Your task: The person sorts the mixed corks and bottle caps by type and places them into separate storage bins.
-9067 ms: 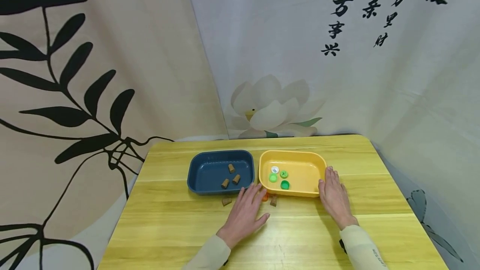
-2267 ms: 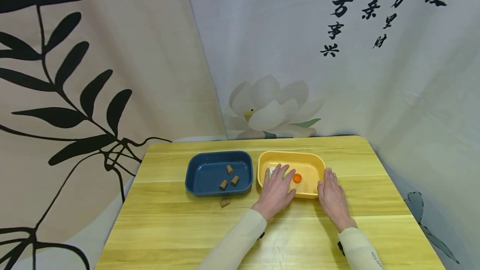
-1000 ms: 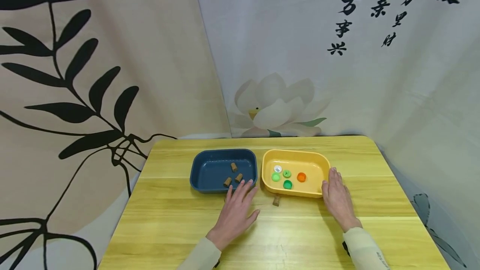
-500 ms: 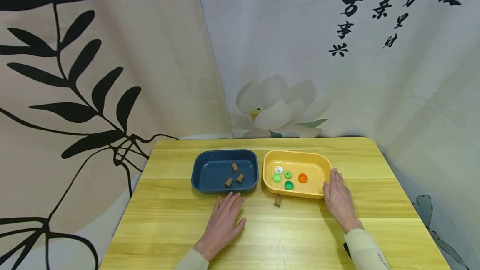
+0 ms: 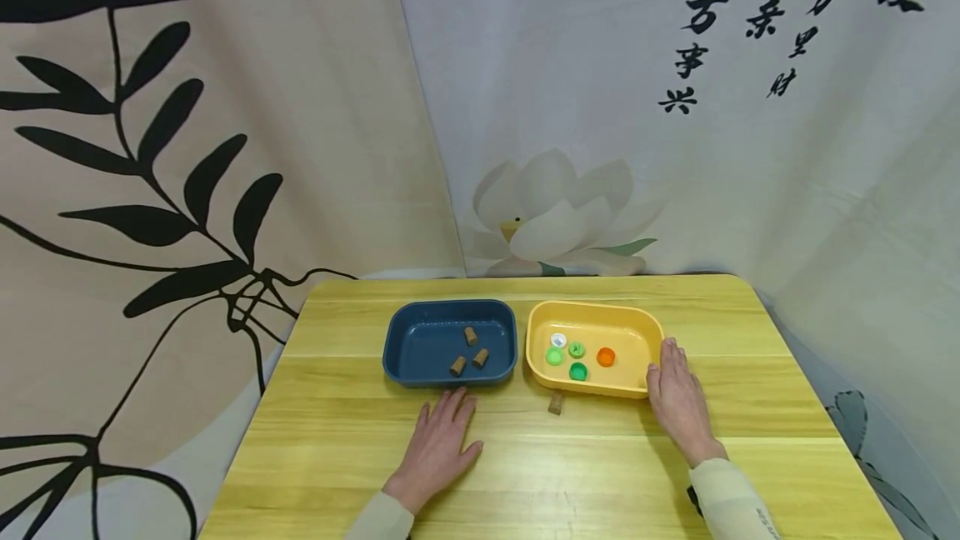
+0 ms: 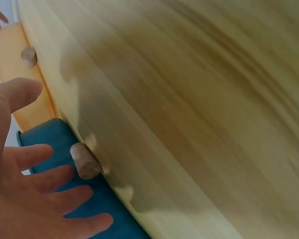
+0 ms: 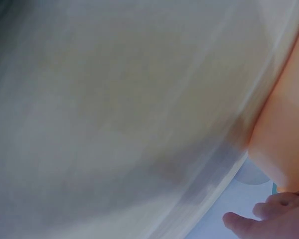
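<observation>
My left hand (image 5: 435, 450) hovers palm down just in front of the blue tray (image 5: 397, 377), fingers spread and nothing in its grip. A cork (image 6: 85, 162) lies by the front wall of that tray, close to the fingers in the left wrist view; the hand hides it in the head view. Three more corks (image 5: 470, 335) lie inside the blue tray. At the right end of the yellow tray (image 5: 637, 332), my right hand (image 5: 681, 407) rests with straight fingers along the wall. Inside that tray are an orange cap (image 5: 605, 357), a white cap (image 5: 558, 340) and several green caps (image 5: 577, 371).
Another cork (image 5: 555, 403) lies on the wooden table (image 5: 585, 473) in front of the yellow tray. The trays stand side by side with a narrow gap. Behind the table's far edge hangs a printed curtain (image 5: 337, 148).
The orange cap, formerly on the table, is now in the yellow tray. My left hand has moved from over that tray leftward and back, to before the blue one. The right hand stays put.
</observation>
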Motion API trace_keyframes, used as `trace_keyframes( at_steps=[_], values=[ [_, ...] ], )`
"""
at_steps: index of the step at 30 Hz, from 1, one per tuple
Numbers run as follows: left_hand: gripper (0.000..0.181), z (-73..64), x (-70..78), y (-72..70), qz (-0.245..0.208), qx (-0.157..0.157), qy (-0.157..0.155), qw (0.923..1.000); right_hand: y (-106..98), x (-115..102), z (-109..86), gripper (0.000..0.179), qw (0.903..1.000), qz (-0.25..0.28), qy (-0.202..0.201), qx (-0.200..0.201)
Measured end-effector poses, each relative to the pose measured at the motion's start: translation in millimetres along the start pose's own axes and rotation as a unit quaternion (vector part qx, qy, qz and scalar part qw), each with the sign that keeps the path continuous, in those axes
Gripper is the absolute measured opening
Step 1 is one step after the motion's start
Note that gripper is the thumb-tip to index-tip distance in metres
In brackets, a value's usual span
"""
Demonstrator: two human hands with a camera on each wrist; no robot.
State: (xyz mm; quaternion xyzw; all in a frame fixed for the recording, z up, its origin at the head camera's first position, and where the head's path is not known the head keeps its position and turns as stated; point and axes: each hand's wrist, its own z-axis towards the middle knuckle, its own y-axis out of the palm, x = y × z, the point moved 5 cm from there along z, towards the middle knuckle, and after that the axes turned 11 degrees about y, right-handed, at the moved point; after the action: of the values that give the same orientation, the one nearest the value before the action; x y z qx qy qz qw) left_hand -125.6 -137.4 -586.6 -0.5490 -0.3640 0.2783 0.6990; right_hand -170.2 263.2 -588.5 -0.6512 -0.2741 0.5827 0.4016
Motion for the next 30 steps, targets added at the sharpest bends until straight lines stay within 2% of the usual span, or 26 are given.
trace_keyframes(
  at_steps=[10, 18, 24, 30],
  values=[
    [0.065, -0.3, -4.2, 1.6, 0.002, 0.003, 0.011, 0.9999, -2.0, 0.7, -0.5, 0.064, 0.9999, -0.001, -0.009, 0.005],
    [0.050, -1.0, -3.3, -3.8, -0.009, 0.025, 0.016, 0.9995, -9.0, -0.9, -4.1, 0.067, 0.9996, 0.014, -0.002, 0.024],
    [0.049, -1.6, -7.4, -6.7, 0.000, 0.048, 0.000, 0.9988, -11.5, -17.3, -7.5, 0.066, 0.9985, 0.022, -0.015, 0.049],
    [0.058, 0.8, -11.2, -2.0, 0.013, 0.019, -0.001, 0.9997, -3.1, -40.6, -13.8, 0.065, 0.9971, 0.018, -0.046, 0.058]
  ],
)
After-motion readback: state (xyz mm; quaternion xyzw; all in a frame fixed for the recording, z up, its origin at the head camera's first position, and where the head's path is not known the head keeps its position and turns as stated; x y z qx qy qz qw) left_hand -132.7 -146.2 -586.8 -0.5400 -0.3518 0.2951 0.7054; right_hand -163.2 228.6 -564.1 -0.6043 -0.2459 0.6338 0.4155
